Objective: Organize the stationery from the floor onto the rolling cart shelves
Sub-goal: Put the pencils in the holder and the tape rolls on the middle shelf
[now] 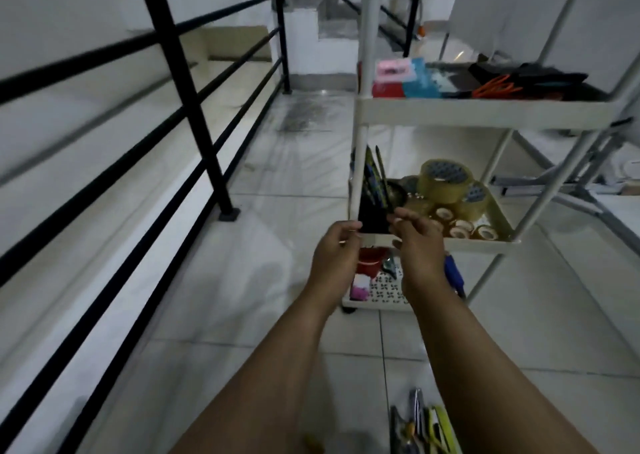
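Bottom edge, right of centre: loose pens and markers on the floor tiles. Centre: left hand and right hand, fingers curled, pinching something thin and dark, possibly a pen. Rolling cart, right: bottom shelf, red tub; middle shelf, upright pens, tape rolls; top shelf, pink box, orange scissors.

Pens on the floor cut off by the bottom edge. Bottom shelf partly hidden behind both hands. Too blurred to tell what the fingers pinch, or what lies dark on the top shelf.
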